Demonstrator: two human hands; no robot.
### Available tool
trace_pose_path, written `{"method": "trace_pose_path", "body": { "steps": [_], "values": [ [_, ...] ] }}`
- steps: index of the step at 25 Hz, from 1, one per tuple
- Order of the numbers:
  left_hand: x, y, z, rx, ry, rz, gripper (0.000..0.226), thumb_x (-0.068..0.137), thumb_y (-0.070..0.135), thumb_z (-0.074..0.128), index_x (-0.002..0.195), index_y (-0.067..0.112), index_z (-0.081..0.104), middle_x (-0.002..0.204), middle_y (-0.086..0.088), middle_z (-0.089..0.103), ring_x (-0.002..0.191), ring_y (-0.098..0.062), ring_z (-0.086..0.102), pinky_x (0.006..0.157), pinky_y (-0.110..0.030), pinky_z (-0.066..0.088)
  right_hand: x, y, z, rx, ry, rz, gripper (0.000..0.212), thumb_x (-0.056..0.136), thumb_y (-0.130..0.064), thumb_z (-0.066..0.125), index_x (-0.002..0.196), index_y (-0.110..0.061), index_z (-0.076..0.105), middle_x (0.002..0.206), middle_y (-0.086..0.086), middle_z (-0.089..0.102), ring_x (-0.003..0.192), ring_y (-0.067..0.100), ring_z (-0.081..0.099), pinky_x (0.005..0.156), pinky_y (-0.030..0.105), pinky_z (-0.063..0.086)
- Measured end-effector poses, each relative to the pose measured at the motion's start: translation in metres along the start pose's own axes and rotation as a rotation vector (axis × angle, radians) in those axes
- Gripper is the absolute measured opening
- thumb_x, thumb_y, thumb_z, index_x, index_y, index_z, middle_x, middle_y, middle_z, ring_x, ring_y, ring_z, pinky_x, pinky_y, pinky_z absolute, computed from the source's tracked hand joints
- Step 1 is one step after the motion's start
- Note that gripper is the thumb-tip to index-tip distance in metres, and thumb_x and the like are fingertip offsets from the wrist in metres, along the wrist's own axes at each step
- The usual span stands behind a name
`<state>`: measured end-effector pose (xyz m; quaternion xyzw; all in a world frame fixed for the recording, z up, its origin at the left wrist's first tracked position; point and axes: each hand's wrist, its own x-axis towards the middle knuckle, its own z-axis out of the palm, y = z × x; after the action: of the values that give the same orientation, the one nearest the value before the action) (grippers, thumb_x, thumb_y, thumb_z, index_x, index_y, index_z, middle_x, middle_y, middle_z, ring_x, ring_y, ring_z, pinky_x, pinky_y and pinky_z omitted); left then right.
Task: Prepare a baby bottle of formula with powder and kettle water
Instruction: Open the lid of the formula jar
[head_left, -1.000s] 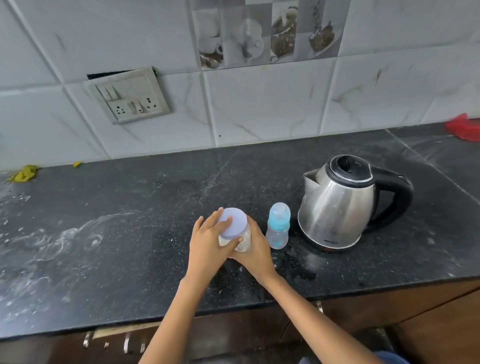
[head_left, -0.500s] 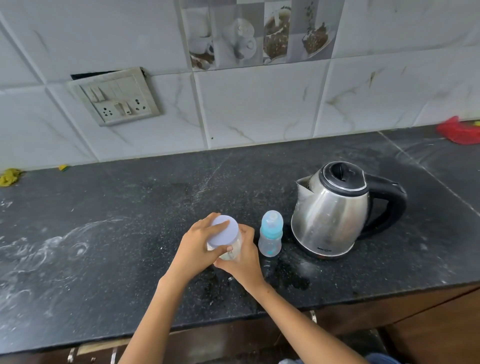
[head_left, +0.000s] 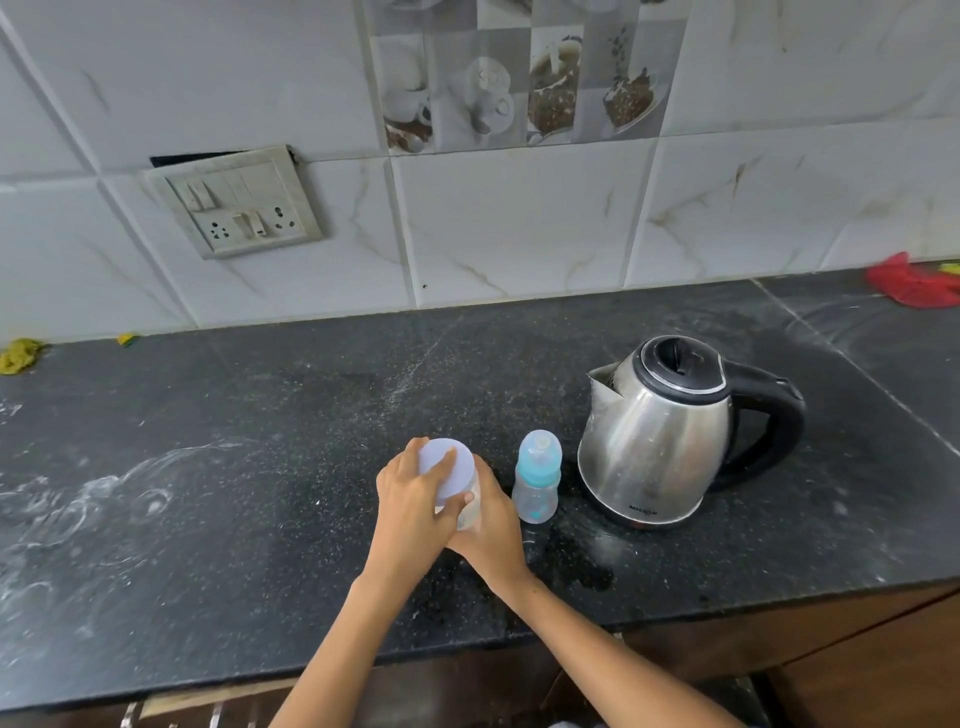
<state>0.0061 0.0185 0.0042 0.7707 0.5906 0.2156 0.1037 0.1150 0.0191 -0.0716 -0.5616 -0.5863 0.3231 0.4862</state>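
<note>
Both hands meet on a small clear jar (head_left: 464, 512) with a pale lilac lid (head_left: 448, 466), standing on the black speckled worktop (head_left: 260, 467): the left hand (head_left: 413, 501) curls over the lid from above, while the right hand (head_left: 491, 525) wraps round the jar's body (its contents are hard to make out). Just beside it to the right stands the baby bottle (head_left: 537, 478), upright with its blue collar and clear cap on, and right of that the steel kettle (head_left: 670, 436), lid down and black handle pointing right.

Glossy steel kettle (head_left: 655, 436), speckled stone counter (head_left: 260, 467)
</note>
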Motion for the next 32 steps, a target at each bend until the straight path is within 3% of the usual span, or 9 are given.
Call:
{"method": "trace_pose_path", "body": {
  "steps": [3, 7, 12, 18, 23, 26, 28, 30, 32],
  "values": [
    [0.003, -0.003, -0.007, 0.134, -0.039, 0.073, 0.053, 0.089, 0.042, 0.057, 0.136, 0.019, 0.048, 0.137, -0.017, 0.042, 0.115, -0.035, 0.045, 0.097, -0.043, 0.032, 0.001, 0.0, -0.001, -0.015, -0.016, -0.013, 0.076, 0.066, -0.042, 0.083, 0.131, -0.041, 0.043, 0.125, -0.021, 0.059, 0.119, 0.002, 0.056, 0.096, 0.024, 0.049],
    [0.017, -0.014, -0.022, 0.48, -0.121, 0.373, 0.067, 0.091, 0.061, 0.013, 0.149, 0.028, 0.024, 0.123, -0.013, 0.049, 0.091, -0.027, 0.047, 0.08, -0.038, 0.041, 0.01, 0.001, -0.007, -0.109, -0.103, -0.026, 0.092, 0.053, -0.041, 0.086, 0.131, -0.028, 0.041, 0.123, -0.014, 0.05, 0.117, 0.003, 0.051, 0.098, 0.025, 0.046],
    [0.029, -0.016, -0.023, 0.623, -0.115, 0.509, 0.069, 0.092, 0.06, 0.013, 0.133, 0.017, 0.05, 0.092, -0.011, 0.055, 0.075, -0.025, 0.047, 0.068, -0.033, 0.043, 0.012, -0.002, -0.005, -0.102, -0.116, 0.016, 0.094, 0.048, -0.035, 0.086, 0.13, -0.026, 0.041, 0.116, -0.017, 0.043, 0.116, 0.008, 0.045, 0.096, 0.025, 0.042],
    [0.026, -0.007, -0.014, 0.565, -0.056, 0.398, 0.062, 0.093, 0.055, 0.015, 0.119, 0.017, 0.056, 0.085, -0.012, 0.053, 0.074, -0.026, 0.046, 0.066, -0.035, 0.04, 0.006, -0.001, 0.001, -0.076, -0.049, -0.02, 0.09, 0.048, -0.039, 0.083, 0.127, -0.017, 0.047, 0.119, -0.012, 0.05, 0.114, 0.006, 0.046, 0.096, 0.021, 0.042],
    [0.019, 0.026, -0.006, 0.565, -0.123, -0.05, 0.065, 0.091, 0.067, 0.019, 0.126, 0.017, 0.041, 0.097, -0.011, 0.05, 0.089, -0.026, 0.044, 0.077, -0.033, 0.034, 0.006, -0.006, 0.013, -0.11, 0.071, -0.021, 0.046, 0.069, -0.043, 0.075, 0.097, -0.01, 0.058, 0.093, 0.004, 0.06, 0.086, 0.012, 0.055, 0.078, 0.035, 0.05],
    [0.017, 0.025, -0.019, 0.464, -0.124, -0.189, 0.081, 0.081, 0.078, 0.023, 0.119, 0.012, 0.047, 0.098, -0.011, 0.059, 0.092, -0.026, 0.052, 0.071, -0.031, 0.038, 0.0, -0.003, 0.011, -0.109, 0.085, -0.028, 0.068, 0.058, -0.049, 0.08, 0.108, -0.015, 0.05, 0.101, -0.005, 0.051, 0.094, 0.011, 0.053, 0.08, 0.025, 0.047],
    [0.015, 0.013, -0.032, 0.448, -0.112, -0.206, 0.076, 0.081, 0.077, 0.028, 0.108, 0.01, 0.052, 0.101, -0.01, 0.062, 0.096, -0.025, 0.054, 0.07, -0.03, 0.041, -0.003, -0.001, 0.008, -0.128, 0.06, -0.025, 0.088, 0.05, -0.049, 0.084, 0.12, -0.015, 0.043, 0.112, -0.006, 0.045, 0.105, 0.011, 0.048, 0.087, 0.023, 0.044],
    [0.014, 0.001, -0.043, 0.424, -0.14, -0.127, 0.067, 0.086, 0.068, 0.041, 0.117, 0.009, 0.05, 0.121, -0.011, 0.056, 0.111, -0.027, 0.049, 0.084, -0.033, 0.043, -0.003, -0.001, 0.008, -0.135, 0.047, -0.02, 0.093, 0.048, -0.049, 0.085, 0.123, -0.016, 0.041, 0.116, -0.007, 0.042, 0.109, 0.01, 0.046, 0.089, 0.021, 0.043],
    [0.018, -0.004, -0.053, 0.129, -0.294, 0.003, 0.072, 0.09, 0.048, 0.056, 0.145, 0.013, 0.027, 0.154, -0.013, 0.025, 0.138, -0.029, 0.027, 0.109, -0.037, 0.03, -0.003, -0.002, 0.007, -0.146, 0.041, -0.008, 0.095, 0.047, -0.05, 0.085, 0.124, -0.015, 0.041, 0.118, -0.007, 0.042, 0.11, 0.008, 0.044, 0.089, 0.02, 0.043]
  ]
}}
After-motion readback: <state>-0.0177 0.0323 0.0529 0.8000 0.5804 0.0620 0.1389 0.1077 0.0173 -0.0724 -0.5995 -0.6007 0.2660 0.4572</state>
